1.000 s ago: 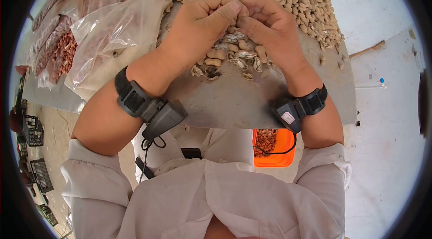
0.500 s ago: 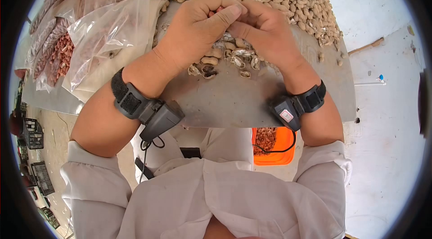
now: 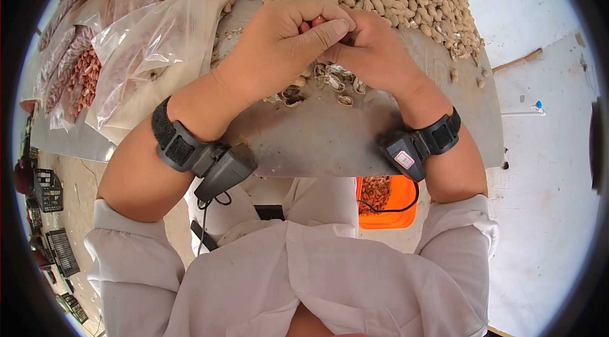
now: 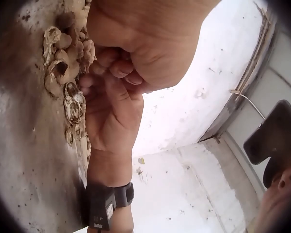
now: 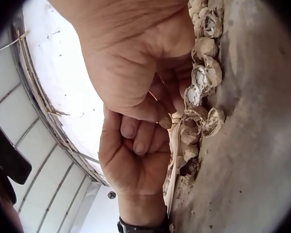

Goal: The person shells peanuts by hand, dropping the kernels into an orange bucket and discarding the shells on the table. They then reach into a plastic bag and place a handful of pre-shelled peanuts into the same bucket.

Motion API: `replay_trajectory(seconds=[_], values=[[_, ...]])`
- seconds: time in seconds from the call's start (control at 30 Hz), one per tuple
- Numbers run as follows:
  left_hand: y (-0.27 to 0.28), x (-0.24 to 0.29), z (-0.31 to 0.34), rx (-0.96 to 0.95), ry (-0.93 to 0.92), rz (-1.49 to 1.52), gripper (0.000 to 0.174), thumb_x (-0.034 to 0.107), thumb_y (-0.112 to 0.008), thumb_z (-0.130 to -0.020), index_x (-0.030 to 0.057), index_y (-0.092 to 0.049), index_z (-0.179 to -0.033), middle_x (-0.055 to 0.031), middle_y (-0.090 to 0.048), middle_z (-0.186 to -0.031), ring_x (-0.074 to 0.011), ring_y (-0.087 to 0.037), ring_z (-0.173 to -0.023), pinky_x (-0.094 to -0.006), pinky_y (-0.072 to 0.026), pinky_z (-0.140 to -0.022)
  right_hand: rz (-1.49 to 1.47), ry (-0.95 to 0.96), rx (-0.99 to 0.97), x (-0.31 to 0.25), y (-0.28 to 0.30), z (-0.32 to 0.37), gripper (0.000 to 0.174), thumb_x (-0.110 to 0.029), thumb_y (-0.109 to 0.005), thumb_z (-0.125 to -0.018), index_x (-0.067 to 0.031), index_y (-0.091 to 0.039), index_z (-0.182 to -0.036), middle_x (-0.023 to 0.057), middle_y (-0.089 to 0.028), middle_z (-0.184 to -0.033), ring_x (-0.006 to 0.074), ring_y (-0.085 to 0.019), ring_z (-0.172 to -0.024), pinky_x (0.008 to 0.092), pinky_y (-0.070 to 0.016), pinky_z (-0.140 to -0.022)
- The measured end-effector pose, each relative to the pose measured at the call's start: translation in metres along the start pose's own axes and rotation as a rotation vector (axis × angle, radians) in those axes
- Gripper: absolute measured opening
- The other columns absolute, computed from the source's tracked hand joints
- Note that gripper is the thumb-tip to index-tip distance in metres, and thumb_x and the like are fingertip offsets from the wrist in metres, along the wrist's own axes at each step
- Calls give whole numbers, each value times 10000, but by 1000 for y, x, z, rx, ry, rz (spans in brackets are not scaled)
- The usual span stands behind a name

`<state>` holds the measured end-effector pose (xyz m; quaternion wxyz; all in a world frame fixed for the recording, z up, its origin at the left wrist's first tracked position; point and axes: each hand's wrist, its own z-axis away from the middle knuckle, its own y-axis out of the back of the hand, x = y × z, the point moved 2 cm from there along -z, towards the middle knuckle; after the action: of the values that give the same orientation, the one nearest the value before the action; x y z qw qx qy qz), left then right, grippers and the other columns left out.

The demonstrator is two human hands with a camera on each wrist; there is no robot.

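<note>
**Soft Light, Dark Corners**

Bright, diffuse light is filling the head view, glaring off a plastic bag (image 3: 149,45); curved edges are darkening. In the left wrist view, a wall (image 4: 167,114) is washing out and the tabletop (image 4: 26,160) is blurring.

I am facing a smooth grey tabletop (image 3: 330,140); black plastic crates (image 3: 61,251) are standing on a tan floor (image 3: 79,178) to my left, and a pale panelled ceiling (image 5: 41,155) is meeting a marked, brightly lit white wall (image 4: 169,121).
</note>
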<state>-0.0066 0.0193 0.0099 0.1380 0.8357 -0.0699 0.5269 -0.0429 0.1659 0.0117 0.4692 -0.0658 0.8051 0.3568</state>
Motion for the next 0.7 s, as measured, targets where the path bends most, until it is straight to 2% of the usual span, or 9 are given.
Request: replay_trajectory(seconds=[0.23,0.33,0.53,0.7], values=[[0,1,1,-8,36,-16,192,167,-555,-904,19,-619,-1009,45,-551,-777,3,-429,-612,-146,-341,-504,49,5,-2,-5,0,1,214,-130,-646,-753,-1,-609,-920,93,-611,-764,153,-568,-692,285,-458,-647],[1,-3,-1,-16,-28,-66,189,159,-556,-904,11,-618,-1004,33,-568,-809,-6,-460,-647,-151,-376,-541,82,8,-3,-7,1,1,209,-129,-647,-751,-1,-610,-913,88,-610,-753,153,-567,-684,286,-458,-639],[1,-3,0,-39,-3,-112,167,137,-559,-898,7,-620,-982,44,-573,-784,-6,-461,-663,-156,-387,-570,137,38,-5,-7,2,1,226,-151,-651,-736,1,-605,-897,100,-597,-725,172,-559,-659,296,-453,-622],[1,-3,-1,-42,-55,-170,149,132,-567,-892,10,-625,-955,56,-570,-773,2,-456,-662,-151,-381,-568,172,67,-22,-6,2,-1,229,-163,-650,-724,-1,-598,-877,120,-589,-720,203,-555,-649,310,-450,-619]])
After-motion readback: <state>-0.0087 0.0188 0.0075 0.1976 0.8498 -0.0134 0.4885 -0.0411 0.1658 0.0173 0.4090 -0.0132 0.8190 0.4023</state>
